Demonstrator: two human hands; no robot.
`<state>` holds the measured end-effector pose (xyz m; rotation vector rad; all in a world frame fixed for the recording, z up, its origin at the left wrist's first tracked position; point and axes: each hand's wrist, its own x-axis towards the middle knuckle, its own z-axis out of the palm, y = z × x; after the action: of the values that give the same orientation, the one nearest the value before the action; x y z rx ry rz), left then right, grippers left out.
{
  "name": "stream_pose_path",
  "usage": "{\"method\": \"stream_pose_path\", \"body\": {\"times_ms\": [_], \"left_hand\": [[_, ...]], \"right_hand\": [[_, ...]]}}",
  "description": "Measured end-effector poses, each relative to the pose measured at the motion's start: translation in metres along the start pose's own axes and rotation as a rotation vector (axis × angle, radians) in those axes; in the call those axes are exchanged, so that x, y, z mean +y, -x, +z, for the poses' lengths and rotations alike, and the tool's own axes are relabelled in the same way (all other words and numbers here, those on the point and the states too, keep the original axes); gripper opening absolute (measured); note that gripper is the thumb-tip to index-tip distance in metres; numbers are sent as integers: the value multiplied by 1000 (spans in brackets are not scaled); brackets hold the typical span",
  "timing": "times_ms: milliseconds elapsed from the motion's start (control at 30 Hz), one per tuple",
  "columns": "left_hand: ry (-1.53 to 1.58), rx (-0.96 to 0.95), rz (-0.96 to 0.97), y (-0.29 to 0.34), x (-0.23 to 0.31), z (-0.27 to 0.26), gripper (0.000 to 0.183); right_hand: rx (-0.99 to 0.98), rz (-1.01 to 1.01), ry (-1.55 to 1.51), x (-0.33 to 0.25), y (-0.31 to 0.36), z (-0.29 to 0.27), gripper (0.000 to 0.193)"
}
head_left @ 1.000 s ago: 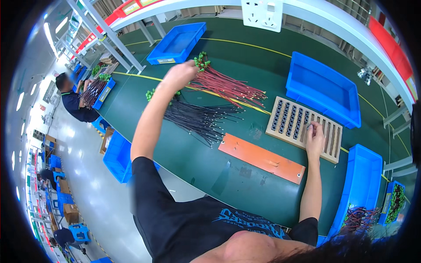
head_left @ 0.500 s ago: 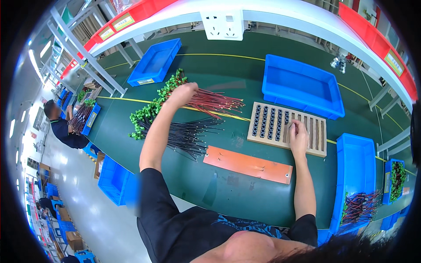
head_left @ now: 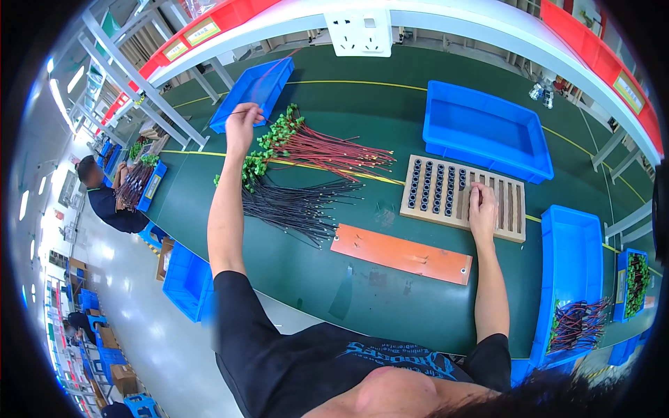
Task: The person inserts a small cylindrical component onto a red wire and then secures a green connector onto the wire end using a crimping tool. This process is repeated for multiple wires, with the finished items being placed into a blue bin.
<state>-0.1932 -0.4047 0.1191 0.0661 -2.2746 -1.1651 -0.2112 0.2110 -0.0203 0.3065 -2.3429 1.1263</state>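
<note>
My left hand is raised at the far left, its fingers pinched on a thin red wire that trails up over a blue tray in a motion blur. Just to its right lies a bundle of red wires with green connectors at their left ends. Closer to me is a bundle of black wires, also with green ends. At the wooden slotted rack, my right hand has its fingers closed over a middle slot; what they hold is hidden. Black cylindrical parts stand in rows in the rack's left slots.
An orange strip lies in front of the rack. Blue trays stand at the far left, behind the rack and at right, the last holding wired parts. A white shelf with a power socket spans the back.
My left hand has moved away from the red bundle, left and farther back, drawing a red wire with it. My right hand stays at the rack. The whole view has shifted slightly.
</note>
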Motion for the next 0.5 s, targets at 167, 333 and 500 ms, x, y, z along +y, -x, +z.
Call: {"method": "stream_pose_path", "body": {"times_ms": [167,333,500], "left_hand": [[-199,210,173,7,31,19,15],[-238,288,497,30,136,6,10],[-357,76,560,102,217,29,13]], "right_hand": [[-23,18,20,4,-1,-2,19],[56,103,-213,12,-1,-1,19],[-63,54,-433,-37,15,-10,17]]}}
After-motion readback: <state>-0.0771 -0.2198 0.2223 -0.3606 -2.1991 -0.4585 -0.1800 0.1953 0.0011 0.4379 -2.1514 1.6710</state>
